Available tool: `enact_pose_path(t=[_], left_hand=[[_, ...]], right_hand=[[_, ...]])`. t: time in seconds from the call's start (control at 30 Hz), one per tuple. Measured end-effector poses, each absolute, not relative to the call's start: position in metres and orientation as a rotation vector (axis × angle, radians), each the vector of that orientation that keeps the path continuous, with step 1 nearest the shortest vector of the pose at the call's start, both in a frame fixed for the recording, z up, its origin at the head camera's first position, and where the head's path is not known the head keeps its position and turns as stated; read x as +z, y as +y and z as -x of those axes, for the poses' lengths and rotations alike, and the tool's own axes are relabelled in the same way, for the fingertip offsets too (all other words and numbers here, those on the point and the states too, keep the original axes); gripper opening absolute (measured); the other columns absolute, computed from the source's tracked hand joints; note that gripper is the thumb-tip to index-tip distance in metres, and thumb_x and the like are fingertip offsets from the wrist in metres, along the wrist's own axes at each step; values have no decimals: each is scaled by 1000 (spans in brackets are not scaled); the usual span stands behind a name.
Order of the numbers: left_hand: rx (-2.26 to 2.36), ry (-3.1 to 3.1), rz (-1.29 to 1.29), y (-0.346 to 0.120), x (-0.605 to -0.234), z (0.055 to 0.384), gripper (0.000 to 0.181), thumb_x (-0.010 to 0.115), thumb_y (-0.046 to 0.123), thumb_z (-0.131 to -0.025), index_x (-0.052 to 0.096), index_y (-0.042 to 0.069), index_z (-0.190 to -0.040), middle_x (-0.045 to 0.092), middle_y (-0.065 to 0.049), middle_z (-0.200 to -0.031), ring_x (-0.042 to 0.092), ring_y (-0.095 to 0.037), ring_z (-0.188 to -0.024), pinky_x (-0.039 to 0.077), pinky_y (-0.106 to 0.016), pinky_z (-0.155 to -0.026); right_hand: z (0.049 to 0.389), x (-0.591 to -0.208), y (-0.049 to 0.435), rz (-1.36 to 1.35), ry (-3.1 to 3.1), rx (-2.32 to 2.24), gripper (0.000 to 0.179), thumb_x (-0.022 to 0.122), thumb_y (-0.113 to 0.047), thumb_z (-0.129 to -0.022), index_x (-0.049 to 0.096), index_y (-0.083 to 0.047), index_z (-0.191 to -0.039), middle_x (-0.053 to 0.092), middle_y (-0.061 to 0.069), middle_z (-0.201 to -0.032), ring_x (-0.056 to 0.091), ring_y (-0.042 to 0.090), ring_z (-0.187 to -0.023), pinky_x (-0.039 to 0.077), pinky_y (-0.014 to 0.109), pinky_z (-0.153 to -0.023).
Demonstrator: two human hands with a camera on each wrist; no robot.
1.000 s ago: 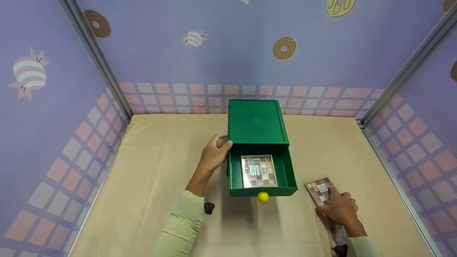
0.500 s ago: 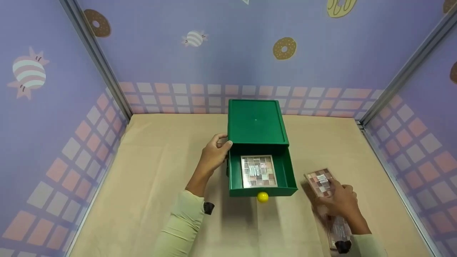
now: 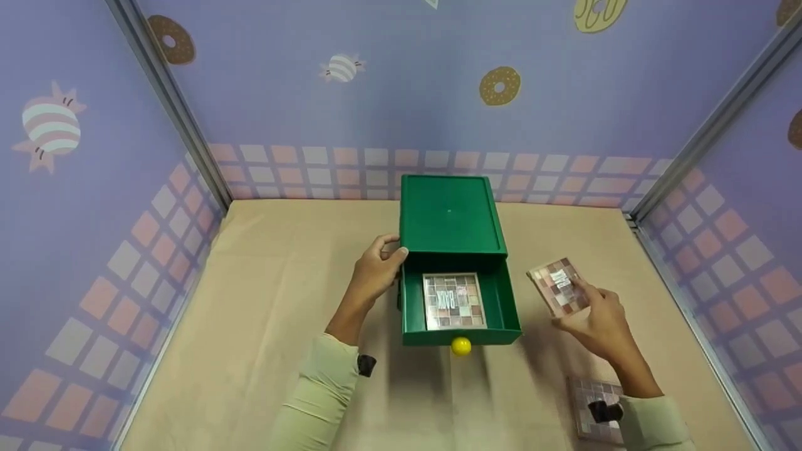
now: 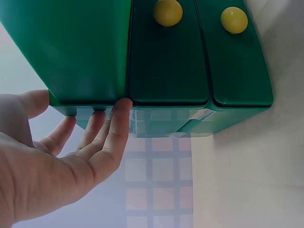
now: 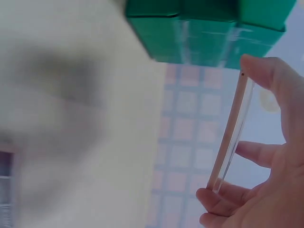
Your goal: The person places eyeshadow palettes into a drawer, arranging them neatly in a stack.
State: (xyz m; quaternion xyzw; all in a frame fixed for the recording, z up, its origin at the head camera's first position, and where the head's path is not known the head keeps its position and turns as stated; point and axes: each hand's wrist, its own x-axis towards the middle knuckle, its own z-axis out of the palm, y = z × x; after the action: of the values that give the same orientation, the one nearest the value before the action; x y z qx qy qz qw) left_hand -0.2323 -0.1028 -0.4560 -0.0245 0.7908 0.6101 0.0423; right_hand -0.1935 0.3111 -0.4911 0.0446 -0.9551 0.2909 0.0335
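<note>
My right hand (image 3: 598, 326) holds an eyeshadow palette (image 3: 557, 285) above the table, right of the green drawer cabinet (image 3: 450, 213). The right wrist view shows the palette (image 5: 230, 133) edge-on, with thumb and fingertips gripping opposite edges. My left hand (image 3: 376, 269) touches the cabinet's left side near its front corner. Its fingers look fairly straight in the left wrist view, tips against the green wall. The cabinet's top drawer (image 3: 509, 294) is pulled out and has a yellow knob (image 3: 461, 346). Another eyeshadow palette (image 3: 454, 300) lies flat inside, toward the drawer's left.
A third palette (image 3: 592, 401) lies on the cloth-covered table (image 3: 294, 263) at the front right, partly under my right wrist. Two lower drawers with yellow knobs (image 4: 167, 12) are closed. Patterned panels (image 3: 407, 94) stand at the back and both sides.
My right hand has lifted its palette off the table and carried it away from me, toward the drawer. The palette at the front right is more exposed. My left hand stays put.
</note>
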Motion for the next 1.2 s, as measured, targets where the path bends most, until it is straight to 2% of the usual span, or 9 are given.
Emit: enact_pose_path(t=[0.13, 0.37, 0.6, 0.9, 1.03, 1.2], left_hand=[[1858, 2417, 75, -104, -455, 232, 48, 54, 38, -104, 48, 23, -149, 67, -9, -119, 67, -34, -100, 54, -48, -87], [1843, 2444, 84, -104, -455, 231, 47, 54, 39, -103, 50, 23, -148, 67, -10, -124, 69, -30, -102, 56, -40, -84], [1840, 2441, 92, -104, -455, 231, 47, 54, 39, -103, 50, 24, -148, 65, -11, -128, 67, -33, -108, 53, -36, -81], [1843, 2446, 92, -104, -455, 231, 47, 55, 39, -103, 51, 25, -147, 67, -8, -121, 67, -25, -94, 52, -33, -76], [1847, 2439, 79, -104, -455, 231, 47, 55, 38, -103, 50, 23, -148, 67, -9, -121, 66, -28, -94, 51, -32, -74], [1845, 2441, 73, -104, -455, 231, 48, 54, 37, -104, 49, 23, -149, 66, -11, -125, 66, -24, -93, 53, -33, -76]], right_hand=[[195, -473, 303, -206, -2926, 949, 95, 85, -32, -80, 37, 0, -156, 35, 42, -146, 33, 60, -134, 32, 77, -103], [191, -454, 286, -299, -2893, 947, 88, 85, -27, -77, 45, -7, -153, 40, 37, -146, 39, 55, -132, 35, 77, -101], [188, -437, 267, -443, -2869, 980, 86, 88, -24, -74, 49, -10, -150, 43, 30, -144, 41, 50, -131, 35, 75, -103], [190, -417, 240, -670, -2887, 917, 88, 90, -23, -71, 51, -18, -150, 44, 24, -145, 45, 47, -126, 41, 74, -98], [192, -417, 231, -780, -2906, 862, 88, 90, -26, -68, 53, -18, -148, 45, 22, -145, 46, 45, -125, 44, 71, -97], [195, -417, 222, -911, -2920, 803, 88, 90, -30, -68, 53, -21, -148, 45, 21, -147, 44, 44, -128, 43, 70, -99]])
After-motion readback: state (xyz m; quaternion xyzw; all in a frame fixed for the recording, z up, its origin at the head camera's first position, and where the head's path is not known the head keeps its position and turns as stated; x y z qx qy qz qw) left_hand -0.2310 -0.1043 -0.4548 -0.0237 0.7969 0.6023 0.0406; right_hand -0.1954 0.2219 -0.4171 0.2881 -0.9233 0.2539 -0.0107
